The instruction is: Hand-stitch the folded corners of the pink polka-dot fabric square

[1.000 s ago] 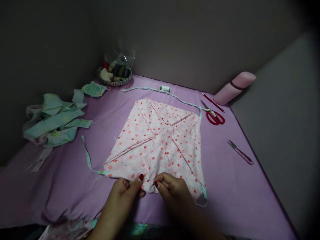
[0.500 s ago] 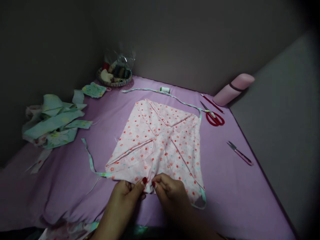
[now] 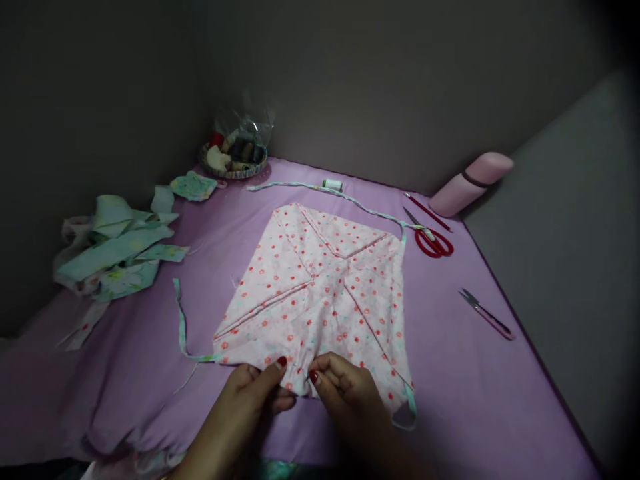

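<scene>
A pink cloth with red flowers (image 3: 320, 293) lies folded into a square on the purple table cover (image 3: 475, 380), with creases meeting at its middle. Thin mint-green ties (image 3: 183, 327) trail from its corners. My left hand (image 3: 255, 393) and my right hand (image 3: 345, 390) sit side by side at the cloth's near edge. Each pinches that edge between thumb and fingers, and the fabric bunches up between them.
Red scissors (image 3: 433, 241) and a red pencil (image 3: 427, 212) lie at the back right, small thread snips (image 3: 487, 315) further right. A pink cylinder case (image 3: 470, 183) leans at the wall. Green fabric scraps (image 3: 113, 250) pile at left. A basket of thread (image 3: 235, 157) and a spool (image 3: 332, 185) sit behind.
Both hands stay pinched on the near edge; they came closer together, then eased apart slightly. The camera view has shifted a little.
</scene>
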A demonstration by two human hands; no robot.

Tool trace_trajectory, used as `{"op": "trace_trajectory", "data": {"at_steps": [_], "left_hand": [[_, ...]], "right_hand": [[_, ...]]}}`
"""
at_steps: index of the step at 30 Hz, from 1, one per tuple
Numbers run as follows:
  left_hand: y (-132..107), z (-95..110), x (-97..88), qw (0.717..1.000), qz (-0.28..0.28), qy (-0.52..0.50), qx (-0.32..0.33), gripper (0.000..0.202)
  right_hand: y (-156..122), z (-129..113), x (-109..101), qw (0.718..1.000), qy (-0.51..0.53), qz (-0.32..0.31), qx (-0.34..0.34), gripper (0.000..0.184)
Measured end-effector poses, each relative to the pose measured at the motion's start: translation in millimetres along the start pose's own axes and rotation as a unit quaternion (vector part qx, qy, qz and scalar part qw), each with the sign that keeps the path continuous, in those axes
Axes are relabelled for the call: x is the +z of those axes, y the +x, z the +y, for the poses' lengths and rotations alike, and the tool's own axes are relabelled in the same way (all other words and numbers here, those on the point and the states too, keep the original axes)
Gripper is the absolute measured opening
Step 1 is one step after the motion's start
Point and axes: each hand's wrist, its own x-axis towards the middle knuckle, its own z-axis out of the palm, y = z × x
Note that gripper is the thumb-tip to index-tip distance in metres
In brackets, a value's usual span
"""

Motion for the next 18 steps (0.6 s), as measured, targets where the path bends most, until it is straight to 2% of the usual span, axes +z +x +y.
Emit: {"op": "trace_trajectory", "data": {"at_steps": [5, 11, 18], "left_hand": [[0.8, 1.3, -0.3, 0.999, -0.005, 0.032, -0.003, 0.049], [-2.1, 8.6, 2.7, 1.000, 0.002, 0.016, -0.018, 0.048], [2.6, 2.5, 2.0, 0.997, -0.061, 0.040, 0.033, 0.040]], "right_hand": [[0.8, 1.8, -0.4, 1.000, 0.005, -0.007, 0.008, 0.019], [1.8, 6.2, 0.1, 1.000, 0.010, -0.008, 0.002, 0.017], [2.0, 3.4, 4.6, 0.999, -0.030, -0.006, -0.010, 0.016]]}}
